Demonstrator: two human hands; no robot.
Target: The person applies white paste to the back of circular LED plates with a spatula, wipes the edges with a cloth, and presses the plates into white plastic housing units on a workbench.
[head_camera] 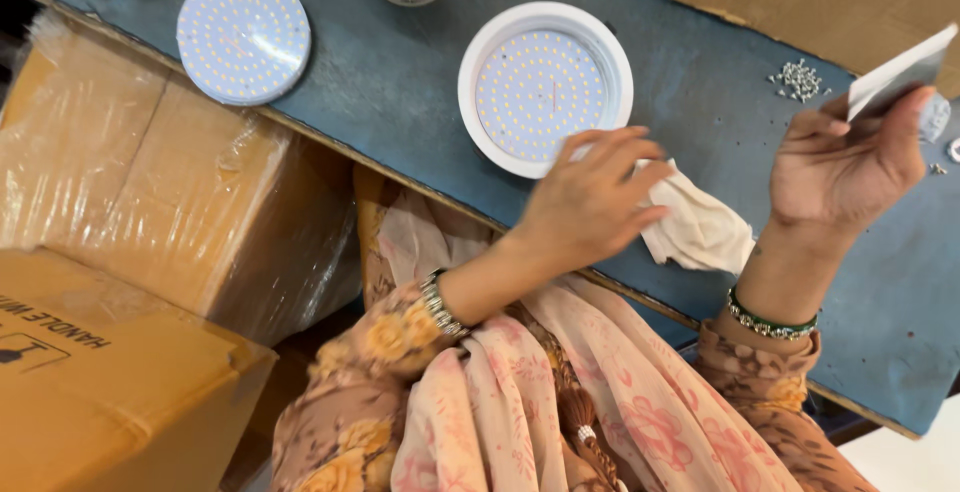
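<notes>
Lamp shell (545, 87), round and white, with a dotted light board inside, lying flat on the blue table (400, 82), near the front edge.

Big brown cardboard boxes (130, 202) wrapped in clear film, low down on the left beside the table. Could get bumped by an elbow, being so near.

Cream cloth (700, 232) bunched up right at the table edge, just beside the lamp shell. Could slip off the edge with one small pull, since part of it already sits at the lip.

Loose light disc (243, 35) farther left, also close to the edge. Could fall to the floor and crack if knocked.

Left hand (590, 202) spread loosely, fingers resting on the cloth, tips close to the rim of the lamp shell. Not gripping anything tightly. Could smear or scratch the little dots if pressed too hard, or push the shell away across the table.

Right hand (850, 167) lifted, pinching a thin white card (900, 77) between thumb and fingers. Only held by one corner, so could slip out and drop.

Tiny silver screws (798, 79) in a small heap just beyond the right hand. Could scatter and roll away with one careless swipe of the hand or card, and hard to find again.
</notes>
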